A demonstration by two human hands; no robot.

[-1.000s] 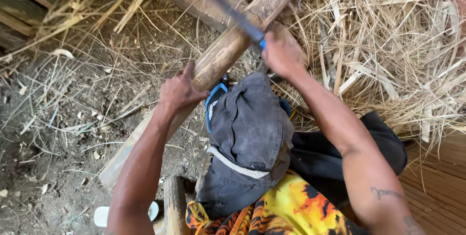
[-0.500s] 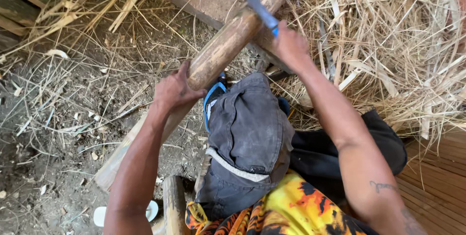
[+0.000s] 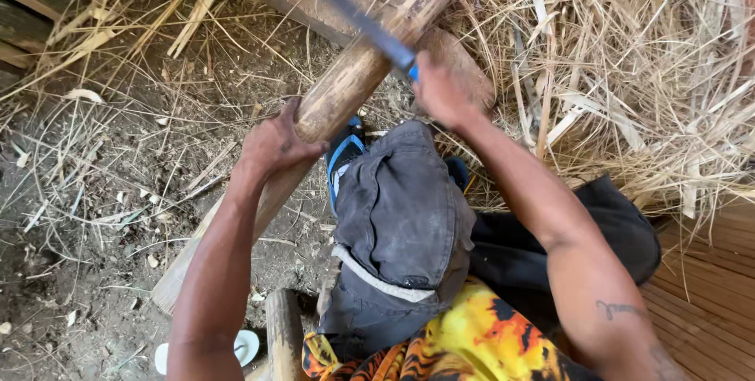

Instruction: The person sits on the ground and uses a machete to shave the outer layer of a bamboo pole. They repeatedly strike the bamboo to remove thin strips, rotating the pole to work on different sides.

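My left hand (image 3: 275, 143) still grips the bamboo pole (image 3: 358, 74). My right hand (image 3: 440, 92), fist closed on the knife (image 3: 354, 15), has drawn the blade back up across the pole, so shaving continues.

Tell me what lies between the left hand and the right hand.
In the head view, the bamboo pole runs between the left hand, gripping it, and the right hand, which holds a blue-handled blade laid across it. Below, a dark cloth covers the knee.

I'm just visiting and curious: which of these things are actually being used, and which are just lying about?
In use:
left hand steadying the bamboo pole
right hand with its grip on the blue-handled blade

Lying about:
dry straw
short log
white dish
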